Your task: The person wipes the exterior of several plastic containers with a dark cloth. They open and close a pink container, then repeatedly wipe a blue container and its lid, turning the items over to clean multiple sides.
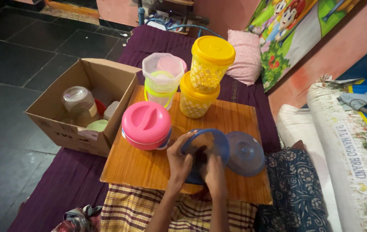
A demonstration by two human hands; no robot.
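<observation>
A blue round plastic container (pixel 207 144) is tilted up on the wooden board (pixel 149 165), its opening towards me. My left hand (pixel 180 161) grips its left rim. My right hand (pixel 212 169) is at its lower front, fingers reaching into the opening. Its blue lid (pixel 246 153) lies flat just to the right. A pink round lidded box (pixel 146 124) stands to the left of my hands.
Two stacked yellow-lidded jars (pixel 205 77) and stacked clear tubs (pixel 162 79) stand at the board's far side. An open cardboard box (pixel 80 105) with containers sits on the left. A pink pillow (pixel 246 56) lies behind; bedding and a patterned cloth (pixel 297 189) lie right.
</observation>
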